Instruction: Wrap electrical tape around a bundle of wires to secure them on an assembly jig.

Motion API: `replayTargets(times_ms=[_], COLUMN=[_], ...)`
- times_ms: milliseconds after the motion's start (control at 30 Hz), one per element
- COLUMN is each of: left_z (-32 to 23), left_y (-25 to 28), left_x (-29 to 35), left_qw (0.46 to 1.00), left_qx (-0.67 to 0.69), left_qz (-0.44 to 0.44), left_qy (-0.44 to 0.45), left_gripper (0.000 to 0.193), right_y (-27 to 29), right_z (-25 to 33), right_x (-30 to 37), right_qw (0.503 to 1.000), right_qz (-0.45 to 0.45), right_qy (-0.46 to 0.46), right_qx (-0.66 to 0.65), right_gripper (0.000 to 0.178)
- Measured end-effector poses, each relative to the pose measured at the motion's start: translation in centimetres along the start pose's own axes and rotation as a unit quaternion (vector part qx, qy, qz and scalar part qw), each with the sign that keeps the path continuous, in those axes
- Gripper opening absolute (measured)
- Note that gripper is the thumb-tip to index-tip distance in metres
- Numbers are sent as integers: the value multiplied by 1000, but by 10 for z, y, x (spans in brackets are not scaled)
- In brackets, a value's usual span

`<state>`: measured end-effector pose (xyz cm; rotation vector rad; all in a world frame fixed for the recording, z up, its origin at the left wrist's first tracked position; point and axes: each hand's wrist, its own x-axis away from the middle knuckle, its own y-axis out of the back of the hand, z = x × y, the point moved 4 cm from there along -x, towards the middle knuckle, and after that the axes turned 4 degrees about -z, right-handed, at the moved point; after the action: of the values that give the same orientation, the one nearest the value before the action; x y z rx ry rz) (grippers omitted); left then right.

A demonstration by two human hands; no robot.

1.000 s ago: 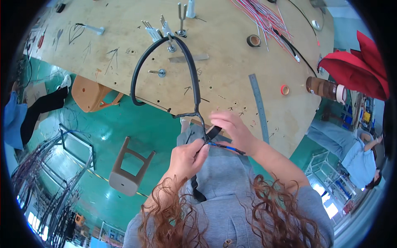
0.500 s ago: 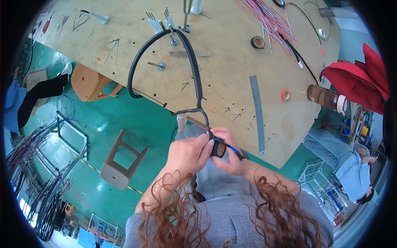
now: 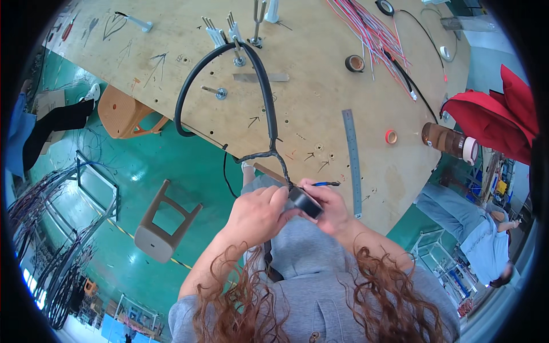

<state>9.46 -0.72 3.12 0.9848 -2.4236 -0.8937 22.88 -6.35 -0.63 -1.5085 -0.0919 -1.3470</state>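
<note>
A black-wrapped wire harness (image 3: 269, 103) arches over the board and forks near its front edge. One thin branch (image 3: 283, 166) runs down to my hands. My left hand (image 3: 258, 212) is closed, thumb and fingers pinching this branch at its end. My right hand (image 3: 331, 210) grips a roll of black tape (image 3: 306, 202), which lies between both hands against the branch. A short blue wire end with a black tip (image 3: 326, 183) sticks out to the right above my right fingers. The exact contact under my left fingers is hidden.
On the wooden board (image 3: 200, 126) stand metal-pronged holders (image 3: 217, 35) and a peg (image 3: 220, 93). A steel ruler (image 3: 352, 163), orange tape roll (image 3: 391, 136), another black tape roll (image 3: 354, 63), pink and white wires (image 3: 372, 34) and a brown bottle (image 3: 443, 140) lie rightward. A stool (image 3: 157, 243) stands at left.
The tape roll has turned and moved slightly right, its black outer side now showing. The blue wire end has swung upward, and a thin black branch now hangs down at the left.
</note>
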Motion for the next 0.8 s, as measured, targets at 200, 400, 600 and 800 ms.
replayTargets(times_ms=[200, 400, 600, 800], left_z=[8, 16, 11, 7], left_y=[-7, -23, -30, -56], left_x=[4, 4, -7, -1], left_qw=[1000, 962, 934, 751], left_qx=[15, 235, 260, 557], left_qz=[-18, -45, 46, -24], left_qy=[19, 129, 243, 355], left_gripper=[21, 21, 27, 18], right_y=[5, -3, -11, -16], right_z=[8, 34, 38, 45], right_x=[-6, 5, 11, 12], right_qw=[947, 655, 538, 496], right_qz=[4, 45, -30, -125], right_qy=[219, 463, 535, 607], right_qx=[234, 595, 650, 608], right_gripper=[13, 10, 12, 16])
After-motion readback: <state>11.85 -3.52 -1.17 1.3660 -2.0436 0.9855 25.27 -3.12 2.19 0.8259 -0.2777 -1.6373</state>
